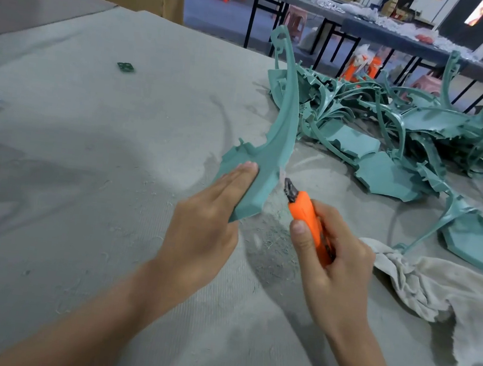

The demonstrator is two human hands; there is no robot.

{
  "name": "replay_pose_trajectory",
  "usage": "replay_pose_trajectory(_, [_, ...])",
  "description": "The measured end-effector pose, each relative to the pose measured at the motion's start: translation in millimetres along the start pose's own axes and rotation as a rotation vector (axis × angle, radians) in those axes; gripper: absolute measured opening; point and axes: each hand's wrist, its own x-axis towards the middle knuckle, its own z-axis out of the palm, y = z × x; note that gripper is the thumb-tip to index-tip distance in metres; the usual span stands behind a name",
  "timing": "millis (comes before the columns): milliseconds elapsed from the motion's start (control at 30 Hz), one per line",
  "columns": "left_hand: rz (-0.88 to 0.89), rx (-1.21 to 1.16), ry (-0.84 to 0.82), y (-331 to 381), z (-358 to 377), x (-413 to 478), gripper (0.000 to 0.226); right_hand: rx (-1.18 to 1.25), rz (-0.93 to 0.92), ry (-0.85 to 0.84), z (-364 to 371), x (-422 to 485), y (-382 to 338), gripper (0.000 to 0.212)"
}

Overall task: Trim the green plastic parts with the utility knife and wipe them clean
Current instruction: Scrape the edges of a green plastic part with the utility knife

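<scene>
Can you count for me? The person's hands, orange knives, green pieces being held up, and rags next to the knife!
hands: 2, left hand and right hand
orange knife: 1
held green piece: 1
rag: 1
Total: 5

Blurred utility knife tip at green part
</scene>
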Motion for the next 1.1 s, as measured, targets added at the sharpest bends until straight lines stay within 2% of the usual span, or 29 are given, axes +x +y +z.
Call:
replay_pose_trajectory(100, [-0.002,-0.01,-0.024,0,1,-1,0.068,0.085,0.165,0.084,-2,3,4,0.032])
replay_pose_trajectory(167, [0.015,0.005,-0.034,-1,1,-1,0.068,0.304,0.272,0.081,-3,4,1,0.033])
replay_pose_trajectory(267, [0.109,0.058,-0.052,-2,0,0,0.06,0.623,0.427,-0.026,-4,6,-4,0.032])
replay_pose_trajectory(333, [0.152,0.067,-0.063,-3,1,0,0.061,0.693,0.469,-0.117,-3,6,-6,0.039])
replay_pose_trajectory(400, [0.145,0.054,-0.05,-4,3,-1,0.059,0.666,0.439,-0.159,-2,4,-8,0.045])
replay_pose_trajectory(533, [0.026,0.009,-0.007,-1,6,-3,0.061,0.456,0.219,-0.173,5,-1,-11,0.045])
replay_pose_trajectory(700, [-0.155,-0.108,0.01,8,4,-2,0.044,0.209,0.063,-0.103,11,-6,-10,0.036])
replay_pose_trajectory(867, [-0.121,-0.122,0.079,18,6,-5,0.013,0.128,0.01,-0.084,12,-7,-10,0.03])
replay_pose_trajectory(1100, [-0.074,-0.147,0.092,22,6,-9,0.01,0.093,0.004,-0.066,12,-8,-12,0.027])
